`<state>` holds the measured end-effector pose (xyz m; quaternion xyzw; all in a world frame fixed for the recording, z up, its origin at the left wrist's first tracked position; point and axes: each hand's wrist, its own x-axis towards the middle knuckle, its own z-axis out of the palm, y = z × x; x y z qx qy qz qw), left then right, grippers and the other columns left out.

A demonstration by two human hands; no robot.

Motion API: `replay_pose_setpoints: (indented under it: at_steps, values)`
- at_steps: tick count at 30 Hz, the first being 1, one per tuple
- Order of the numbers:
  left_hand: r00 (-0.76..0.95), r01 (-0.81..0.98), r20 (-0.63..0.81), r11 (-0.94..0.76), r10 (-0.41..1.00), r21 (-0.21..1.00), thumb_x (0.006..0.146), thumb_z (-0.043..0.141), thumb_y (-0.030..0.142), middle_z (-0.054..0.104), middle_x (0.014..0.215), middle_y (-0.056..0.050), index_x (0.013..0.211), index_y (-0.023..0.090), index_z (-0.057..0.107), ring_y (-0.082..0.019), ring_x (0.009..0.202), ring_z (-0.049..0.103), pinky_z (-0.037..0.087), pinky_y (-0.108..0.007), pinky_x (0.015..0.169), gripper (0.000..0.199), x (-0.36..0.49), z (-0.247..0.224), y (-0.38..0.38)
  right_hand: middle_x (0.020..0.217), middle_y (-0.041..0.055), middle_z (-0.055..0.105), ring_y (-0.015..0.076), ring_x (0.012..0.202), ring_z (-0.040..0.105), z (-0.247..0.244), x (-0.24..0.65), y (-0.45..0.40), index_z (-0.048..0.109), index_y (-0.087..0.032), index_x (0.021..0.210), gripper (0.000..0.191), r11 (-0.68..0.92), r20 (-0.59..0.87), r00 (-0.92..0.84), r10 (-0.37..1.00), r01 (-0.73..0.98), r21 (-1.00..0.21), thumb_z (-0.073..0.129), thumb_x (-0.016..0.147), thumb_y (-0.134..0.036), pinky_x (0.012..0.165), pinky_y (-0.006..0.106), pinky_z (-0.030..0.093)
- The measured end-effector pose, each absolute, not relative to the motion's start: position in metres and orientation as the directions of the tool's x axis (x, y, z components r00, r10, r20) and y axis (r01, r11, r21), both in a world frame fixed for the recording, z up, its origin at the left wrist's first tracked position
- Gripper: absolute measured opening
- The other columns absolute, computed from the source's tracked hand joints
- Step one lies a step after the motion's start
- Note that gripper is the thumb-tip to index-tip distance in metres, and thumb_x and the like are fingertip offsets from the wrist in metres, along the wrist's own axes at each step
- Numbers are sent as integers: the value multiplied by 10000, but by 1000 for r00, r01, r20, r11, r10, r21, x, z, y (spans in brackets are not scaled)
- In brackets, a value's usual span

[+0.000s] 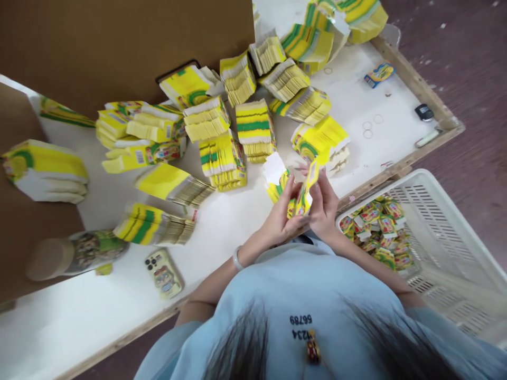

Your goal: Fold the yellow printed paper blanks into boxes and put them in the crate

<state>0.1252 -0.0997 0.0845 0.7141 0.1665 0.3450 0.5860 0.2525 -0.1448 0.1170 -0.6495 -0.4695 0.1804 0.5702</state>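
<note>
Your left hand (277, 224) and right hand (325, 208) pinch yellow cartons (304, 199) at the surface's (227, 221) near edge: likely light, bendy card, easily creased, so grip by the folded edges.

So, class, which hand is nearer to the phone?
Left. The left hand is beyond the phone and to its right; the right hand is farther right, past the left one.
</note>
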Motion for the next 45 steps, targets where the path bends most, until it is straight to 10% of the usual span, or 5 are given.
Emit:
replay_pose_setpoints:
  at_steps: [11, 17, 26, 33, 45]
  values:
    - [564, 103, -5, -65, 826, 993, 1054, 444, 602, 665, 795, -30, 1220, 211, 650, -167, 650, 593, 527, -318, 650, 472, 109, 93, -109, 584, -110, 493, 124, 498, 526, 110, 241, -152, 436, -295, 1023, 401, -5, 18, 639, 769, 33, -999, 650, 946, -625, 545, 239, 450]
    - [557, -37, -53, 89, 829, 995, 1055, 460, 591, 704, 897, -34, 1629, 287, 210, -156, 685, 640, 553, -302, 675, 696, 95, 86, -133, 932, 29, 751, 186, 773, 725, 100, 246, -182, 535, -293, 1211, 501, -2, -28, 509, 860, -51, -999, 758, 870, -585, 760, 332, 600]
    - [641, -80, 2, 64, 768, 995, 1053, 503, 524, 652, 900, -40, 1138, 241, 618, -174, 779, 623, 523, -295, 691, 317, 75, 94, -135, 862, 51, 745, 193, 824, 717, 95, 253, -199, 748, -233, 870, 328, 14, 82, 332, 940, 204, -979, 583, 1022, -472, 743, 311, 586]
    - [579, -36, -75, 117, 812, 992, 1058, 445, 597, 727, 951, -48, 1598, 277, 394, -112, 596, 542, 463, -231, 561, 630, 78, 101, -135, 1206, 113, 808, 289, 1168, 759, 89, 272, -202, 742, -277, 1259, 469, 304, 334, 59, 941, 292, -907, 698, 925, -603, 1052, 460, 595]
    - [614, 110, 0, -85, 789, 990, 1066, 518, 459, 728, 903, -51, 1335, 201, 657, -142, 736, 648, 555, -251, 701, 398, 70, 105, -123, 1153, 62, 801, 161, 965, 777, 114, 279, -192, 677, -255, 1335, 514, -337, -283, -203, 938, -326, -883, 826, 856, -366, 846, 285, 642]
